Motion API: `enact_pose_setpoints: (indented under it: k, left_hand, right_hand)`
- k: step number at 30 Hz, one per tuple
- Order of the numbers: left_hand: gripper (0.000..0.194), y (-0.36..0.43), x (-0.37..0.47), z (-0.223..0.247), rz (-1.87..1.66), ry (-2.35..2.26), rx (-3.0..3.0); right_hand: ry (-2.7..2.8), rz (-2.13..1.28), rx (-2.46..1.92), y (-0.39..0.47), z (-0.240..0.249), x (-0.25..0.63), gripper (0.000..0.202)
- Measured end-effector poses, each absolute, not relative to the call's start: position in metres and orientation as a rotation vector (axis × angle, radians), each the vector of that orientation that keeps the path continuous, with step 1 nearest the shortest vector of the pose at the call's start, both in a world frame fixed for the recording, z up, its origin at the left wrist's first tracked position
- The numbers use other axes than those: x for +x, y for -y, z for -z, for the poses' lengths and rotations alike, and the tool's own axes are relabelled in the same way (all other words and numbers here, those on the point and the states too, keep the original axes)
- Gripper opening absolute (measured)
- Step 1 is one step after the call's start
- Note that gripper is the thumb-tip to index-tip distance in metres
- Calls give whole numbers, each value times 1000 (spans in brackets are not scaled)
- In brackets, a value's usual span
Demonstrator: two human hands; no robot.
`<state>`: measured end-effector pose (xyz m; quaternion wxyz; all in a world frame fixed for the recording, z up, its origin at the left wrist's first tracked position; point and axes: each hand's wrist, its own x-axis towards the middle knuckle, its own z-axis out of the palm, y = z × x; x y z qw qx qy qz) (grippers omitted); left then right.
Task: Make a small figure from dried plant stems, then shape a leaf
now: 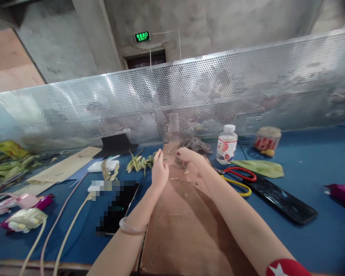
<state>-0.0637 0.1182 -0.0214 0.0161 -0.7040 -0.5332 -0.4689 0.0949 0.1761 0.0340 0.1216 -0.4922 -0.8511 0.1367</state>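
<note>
Over a brown wooden board (172,234), my left hand (160,172) is closed in a pinch, its fingertips pointing away from me. What it grips is too small to make out; a thin pale line runs from near its fingertips toward my right hand. Beside it on the left lies a sprig of green leaves (139,163). My right hand (192,156) is bent inward with curled fingers, and a small grey-green tuft (181,164) hangs under them. Behind that hand rests a tangled grey bundle (199,145). Small pale bits (186,172) are scattered on the board.
On the right are scissors (244,174) with red and yellow handles, a black phone (284,199), a white-capped bottle (227,145), a jar (266,140) and a green husk (260,168). A dark phone (120,207) and cables lie left. A perforated metal screen (126,92) stands behind.
</note>
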Motion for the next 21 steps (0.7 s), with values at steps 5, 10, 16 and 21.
enact_pose_setpoints:
  k: [5, 10, 16, 21]
  left_hand:
    - [43, -125, -66, 33, 1373, 1708, -2292]
    - [24, -127, -67, 41, 1276, 1688, -2404]
    - [29, -121, -62, 34, 1169, 1553, -2584]
    - [40, -123, -60, 34, 1202, 1526, -2602]
  right_hand:
    - [2470, -492, -1469, -177, -43, 107, 33]
    - [2476, -610, -1485, -174, -52, 110, 34]
    - [2553, -780, -1535, -169, -62, 91, 34]
    - [2640, -883, -1626, -168, -66, 84, 30]
